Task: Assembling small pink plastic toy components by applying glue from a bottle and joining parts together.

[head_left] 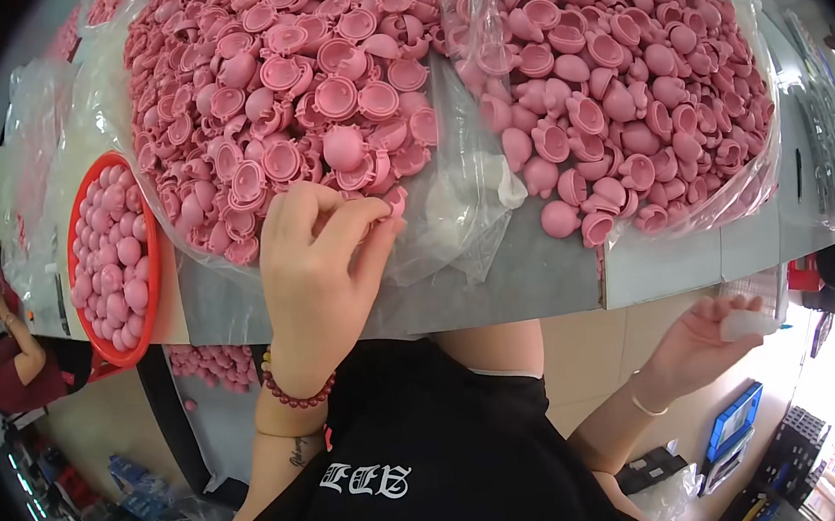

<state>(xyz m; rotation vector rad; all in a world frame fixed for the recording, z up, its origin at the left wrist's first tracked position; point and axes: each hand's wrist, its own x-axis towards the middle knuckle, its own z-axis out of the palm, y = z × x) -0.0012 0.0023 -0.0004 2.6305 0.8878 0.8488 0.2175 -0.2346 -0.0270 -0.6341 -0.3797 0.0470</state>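
Observation:
My left hand, a beaded bracelet at its wrist, reaches over the front of the table. Its thumb and forefinger are closed on a small pink plastic shell half. Just beyond the fingers spreads a big heap of pink shell halves, many hollow side up. Off to the right, past the table's front edge, my right hand grips a small whitish translucent piece; what kind of thing it is cannot be made out.
A second heap of pink shells lies on clear plastic at the right. At the left stands a red basket full of closed pink balls. Crumpled clear bags lie between the heaps. Another person sits far left.

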